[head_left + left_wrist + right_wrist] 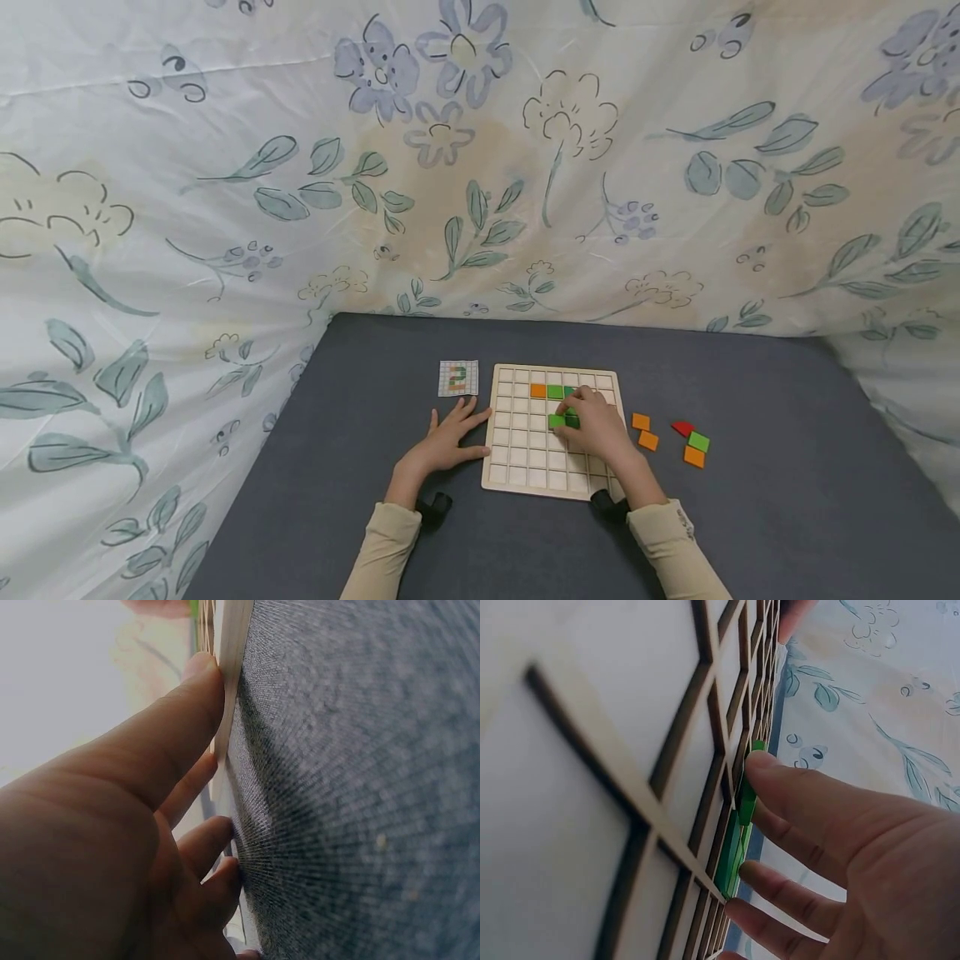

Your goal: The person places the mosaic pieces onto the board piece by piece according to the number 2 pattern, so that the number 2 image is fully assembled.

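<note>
A wooden grid board (517, 457) lies on the dark table. My left hand (444, 442) rests at its left edge with fingers spread; in the left wrist view the thumb (184, 712) touches the rim. Over the board, my right hand (600, 427) pinches a light green square tile (556, 421) between thumb and index finger. In the right wrist view this green tile (748, 787) stands slightly raised from the grid, next to a darker green tile (726, 859). Farther up the board sit an orange tile (537, 391) and a light green one (555, 392). The right hand partly hides nearby cells.
A small pattern card (458, 377) lies beyond the left hand. Right of the board are loose orange tiles (641, 422), a red tile (682, 427), a green tile (699, 442) and another orange tile (694, 457). Floral cloth (480, 208) hangs behind the table.
</note>
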Motion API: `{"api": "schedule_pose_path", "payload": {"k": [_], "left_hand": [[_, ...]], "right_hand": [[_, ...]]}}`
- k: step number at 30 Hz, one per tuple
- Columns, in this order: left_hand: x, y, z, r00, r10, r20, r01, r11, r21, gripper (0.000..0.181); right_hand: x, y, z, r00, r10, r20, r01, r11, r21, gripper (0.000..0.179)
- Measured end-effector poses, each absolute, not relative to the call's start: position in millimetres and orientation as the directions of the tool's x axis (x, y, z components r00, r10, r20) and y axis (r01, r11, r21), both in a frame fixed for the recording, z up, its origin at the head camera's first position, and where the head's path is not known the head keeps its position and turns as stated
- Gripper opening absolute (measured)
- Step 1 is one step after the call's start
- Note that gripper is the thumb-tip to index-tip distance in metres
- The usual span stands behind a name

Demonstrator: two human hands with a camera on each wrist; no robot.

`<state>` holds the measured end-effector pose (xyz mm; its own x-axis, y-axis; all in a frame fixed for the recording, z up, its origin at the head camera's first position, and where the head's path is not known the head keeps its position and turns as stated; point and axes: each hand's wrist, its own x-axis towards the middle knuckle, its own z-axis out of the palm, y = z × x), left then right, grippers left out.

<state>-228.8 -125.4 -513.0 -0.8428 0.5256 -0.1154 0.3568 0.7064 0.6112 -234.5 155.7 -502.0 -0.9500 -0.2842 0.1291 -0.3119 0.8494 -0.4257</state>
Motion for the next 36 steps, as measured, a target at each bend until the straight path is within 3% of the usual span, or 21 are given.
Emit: {"api": "schedule_pose_path", "payload": {"k": [36], "left_hand": [[-227.1, -123.8, -509.9, -0.849, 0.515, -0.115, 0.346, 0.708, 0.615, 0.067]], "right_hand": [[-236.7, 157.4, -506.6, -0.948, -0.289, 0.134, -0.319, 0.852, -0.416, 0.023]]}}
